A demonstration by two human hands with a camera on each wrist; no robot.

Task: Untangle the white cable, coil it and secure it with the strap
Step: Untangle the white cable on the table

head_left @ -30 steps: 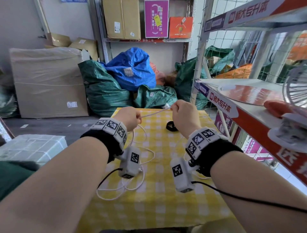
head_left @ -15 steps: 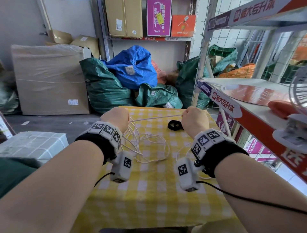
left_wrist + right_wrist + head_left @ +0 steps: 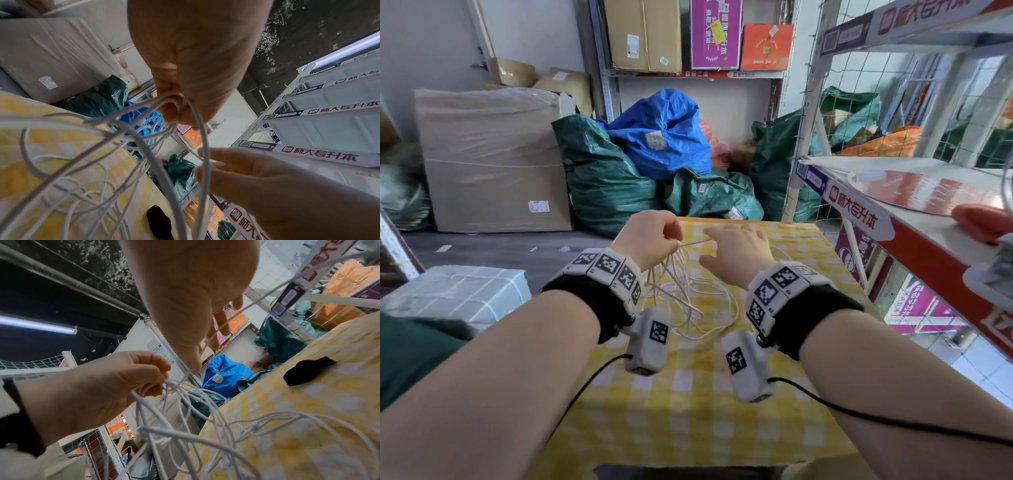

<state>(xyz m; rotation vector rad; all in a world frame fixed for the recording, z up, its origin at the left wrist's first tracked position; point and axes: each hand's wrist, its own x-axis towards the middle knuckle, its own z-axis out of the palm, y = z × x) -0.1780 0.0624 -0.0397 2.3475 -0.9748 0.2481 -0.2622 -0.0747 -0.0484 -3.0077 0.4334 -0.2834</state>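
Note:
The white cable [image 3: 688, 301] hangs in several loose loops from my left hand [image 3: 650, 240], which grips them bunched at the top above the yellow checked table [image 3: 688, 411]. The lower loops lie on the cloth. In the left wrist view the fingers [image 3: 170, 112] curl round the cable [image 3: 144, 146]. My right hand [image 3: 739, 253] is just right of the left, its fingers straight and spread. One strand [image 3: 257, 303] runs across the right fingers [image 3: 220, 327] and past the thumb. The black strap [image 3: 306, 373] lies on the cloth beyond the hands, also in the left wrist view [image 3: 159, 222]; the right hand hides it in the head view.
A metal shelf [image 3: 893, 222] with red edging juts in close on the right of the table. Green and blue sacks [image 3: 654, 137] pile up behind the far edge. A large wrapped box [image 3: 489, 157] and a white parcel [image 3: 455, 298] stand at the left.
The hands held a strand taut between them, apart. The right hand has let go, opened and moved left toward the left hand, which now holds more gathered loops.

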